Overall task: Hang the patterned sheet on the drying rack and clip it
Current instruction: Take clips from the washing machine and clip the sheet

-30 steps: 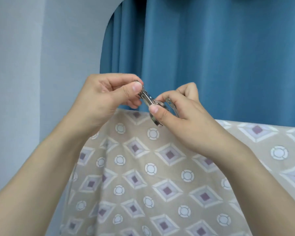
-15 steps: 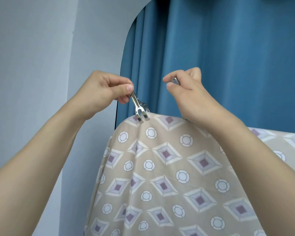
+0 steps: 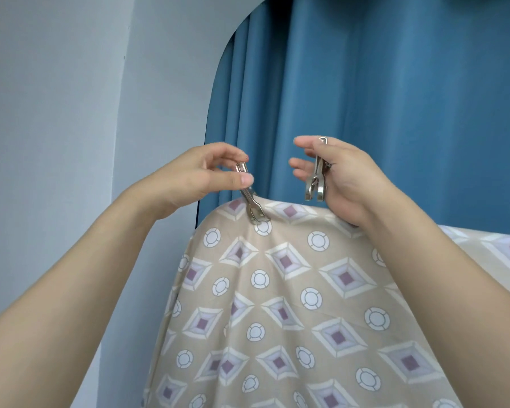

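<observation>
The patterned sheet (image 3: 292,290) already hangs; the left hand (image 3: 195,179) pinches a first clip (image 3: 249,198) biting its top edge; the right hand (image 3: 340,175) holds a spare clip (image 3: 317,179), unplaced.

A single view is supplied, from a wide-angle camera worn on the person's head. It faces forward and roughly level, at close range, with both forearms entering from the lower corners. The left hand (image 3: 200,175) sits left of centre and the right hand (image 3: 342,178) right of centre, both at mid-height. Below the hands, the patterned sheet (image 3: 277,304) fills the lower centre and right of the frame. Behind and above the hands hangs a blue curtain (image 3: 395,83); left of the left hand stands a pale wall (image 3: 56,113). No second view shares the scene.
</observation>
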`<state>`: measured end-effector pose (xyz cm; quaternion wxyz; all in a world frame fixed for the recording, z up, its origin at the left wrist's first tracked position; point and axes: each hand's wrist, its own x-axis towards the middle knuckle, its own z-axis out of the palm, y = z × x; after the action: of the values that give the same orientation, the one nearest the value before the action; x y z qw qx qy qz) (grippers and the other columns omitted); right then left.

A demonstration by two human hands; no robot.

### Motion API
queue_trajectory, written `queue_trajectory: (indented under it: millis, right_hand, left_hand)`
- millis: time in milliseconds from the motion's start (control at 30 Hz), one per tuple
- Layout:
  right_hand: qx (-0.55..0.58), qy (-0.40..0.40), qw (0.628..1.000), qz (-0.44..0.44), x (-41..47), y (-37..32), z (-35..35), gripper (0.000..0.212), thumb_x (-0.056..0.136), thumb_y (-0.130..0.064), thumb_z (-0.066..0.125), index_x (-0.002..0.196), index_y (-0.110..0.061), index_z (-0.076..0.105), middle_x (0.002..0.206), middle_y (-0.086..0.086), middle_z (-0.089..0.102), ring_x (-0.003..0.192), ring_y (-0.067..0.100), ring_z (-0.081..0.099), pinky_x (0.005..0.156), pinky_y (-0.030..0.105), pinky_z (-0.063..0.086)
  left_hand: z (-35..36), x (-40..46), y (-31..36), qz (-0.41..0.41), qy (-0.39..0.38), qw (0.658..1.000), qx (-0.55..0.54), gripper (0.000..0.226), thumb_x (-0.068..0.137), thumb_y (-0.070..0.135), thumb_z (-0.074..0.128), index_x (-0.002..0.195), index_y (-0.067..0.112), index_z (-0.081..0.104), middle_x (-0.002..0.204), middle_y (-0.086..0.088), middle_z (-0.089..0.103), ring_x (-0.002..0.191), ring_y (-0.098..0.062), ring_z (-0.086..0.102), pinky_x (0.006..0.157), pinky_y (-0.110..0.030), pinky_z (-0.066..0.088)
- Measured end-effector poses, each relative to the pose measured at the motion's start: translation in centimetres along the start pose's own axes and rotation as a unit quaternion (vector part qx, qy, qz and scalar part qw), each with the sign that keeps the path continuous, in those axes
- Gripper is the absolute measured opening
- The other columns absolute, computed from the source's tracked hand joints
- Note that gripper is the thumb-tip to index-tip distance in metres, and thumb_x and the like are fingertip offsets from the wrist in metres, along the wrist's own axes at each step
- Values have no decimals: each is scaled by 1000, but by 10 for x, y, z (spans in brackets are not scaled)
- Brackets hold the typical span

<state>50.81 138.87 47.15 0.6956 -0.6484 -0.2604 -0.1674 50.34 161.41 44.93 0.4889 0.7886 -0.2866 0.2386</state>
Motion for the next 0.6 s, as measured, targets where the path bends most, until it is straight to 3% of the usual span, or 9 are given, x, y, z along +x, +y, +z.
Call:
queue_trajectory:
  millis: [67, 133, 233, 300, 400, 467, 600]
  right_hand:
    - [38, -15, 999, -9, -1, 1, -2, 29, 104, -20, 42, 98, -22, 70, 113, -2, 58, 117, 17, 60, 90, 31, 49]
    - [62, -29, 997, -22, -1, 2, -3, 26, 104, -24, 43, 103, -26, 69, 108, -5, 57, 125, 15, 51, 93, 30, 46]
    - [99, -38, 994, -33, 0, 3, -6, 23, 102, -25, 46, 107, -29, 68, 112, -1, 57, 132, 17, 43, 100, 32, 41]
    - [114, -35, 992, -37, -1, 2, -6, 22, 101, -24, 47, 108, -30, 67, 121, 0, 59, 133, 15, 44, 108, 33, 39]
    - [87, -34, 994, -51, -4, 4, -5, 21, 101, -28, 48, 111, -33, 65, 130, 3, 59, 130, 11, 47, 115, 37, 32]
    - [72, -35, 995, -58, -4, 4, -4, 22, 101, -30, 48, 116, -35, 63, 131, 5, 59, 128, 11, 49, 114, 36, 33]
    - [92, -36, 993, -61, -1, 2, -2, 32, 101, -32, 47, 133, -35, 49, 130, 7, 59, 126, 13, 52, 105, 31, 41]
  left_hand:
    - [7, 5, 9, 44, 56, 997, 24, 45, 72, 40, 74, 114, 27, 63, 112, 7, 65, 90, -8, 61, 85, -27, 49]
    - [15, 11, 22, 82, 82, 992, 49, 30, 80, 31, 74, 108, 26, 66, 102, 11, 65, 84, -5, 57, 76, -24, 49]
    - [29, 18, 41, 41, 10, 993, 112, 10, 86, 27, 72, 94, 22, 72, 89, 10, 70, 82, -6, 63, 78, -26, 51]
    - [38, 19, 46, 18, -26, 988, 149, 24, 74, 48, 72, 87, 28, 73, 89, 12, 73, 93, -12, 67, 95, -39, 50]
    - [48, 18, 46, 3, 6, 981, 196, 41, 61, 69, 63, 82, 35, 73, 81, 17, 72, 95, -11, 66, 105, -48, 40]
    - [50, 19, 47, 10, 17, 983, 185, 36, 63, 64, 66, 81, 33, 74, 80, 17, 72, 93, -10, 66, 104, -48, 41]
    - [50, 18, 50, 39, -1, 992, 116, 14, 80, 29, 79, 87, 19, 75, 84, 3, 76, 89, -17, 71, 97, -44, 50]
